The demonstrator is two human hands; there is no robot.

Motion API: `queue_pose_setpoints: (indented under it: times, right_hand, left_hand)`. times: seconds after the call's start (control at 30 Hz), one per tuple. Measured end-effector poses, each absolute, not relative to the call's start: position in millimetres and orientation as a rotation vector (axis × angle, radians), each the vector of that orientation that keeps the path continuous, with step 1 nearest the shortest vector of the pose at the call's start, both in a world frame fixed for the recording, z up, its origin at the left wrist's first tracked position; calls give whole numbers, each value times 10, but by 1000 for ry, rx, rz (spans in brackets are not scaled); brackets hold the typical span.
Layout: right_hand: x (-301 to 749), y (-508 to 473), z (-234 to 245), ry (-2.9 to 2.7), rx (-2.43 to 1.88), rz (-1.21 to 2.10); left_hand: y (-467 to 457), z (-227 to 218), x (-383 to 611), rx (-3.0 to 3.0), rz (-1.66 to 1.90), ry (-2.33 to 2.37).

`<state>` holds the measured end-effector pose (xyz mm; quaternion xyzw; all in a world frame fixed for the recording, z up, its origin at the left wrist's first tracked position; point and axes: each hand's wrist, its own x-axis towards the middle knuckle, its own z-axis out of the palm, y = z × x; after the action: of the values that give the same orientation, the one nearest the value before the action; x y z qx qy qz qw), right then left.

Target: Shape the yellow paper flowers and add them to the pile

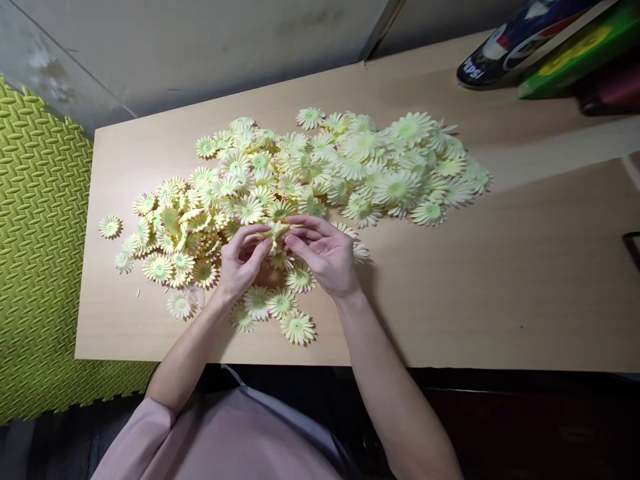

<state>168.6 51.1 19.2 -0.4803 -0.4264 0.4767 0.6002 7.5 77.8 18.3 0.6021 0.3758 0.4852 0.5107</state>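
Note:
Between my two hands is a pale yellow artificial flower head (277, 235), seen edge-on with its petals bunched. My left hand (243, 260) pinches it from the left with thumb and fingers. From the right, my right hand (325, 253) has its thumb and fingertips at the petals. Around and beyond the hands spreads a heap of similar flower heads (300, 163), cream petals with green centres and some pinkish tips. Several loose ones, such as a flower head (298, 327), lie flat nearer to me, between my forearms.
The heap rests on a light wooden table (475, 293) against a grey wall (225, 47). At the back right stand a dark blue Pepsi container (495, 57) and a green package (575, 57). A yellow-green foam mat (43, 253) borders the left side.

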Motion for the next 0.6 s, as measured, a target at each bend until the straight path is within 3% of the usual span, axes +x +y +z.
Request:
queue_pose_setpoints:
  times: [0.6]
  right_hand:
    - [1633,489,220,-978,-1088,1133]
  left_hand:
    - [774,137,66,1414,1177,898]
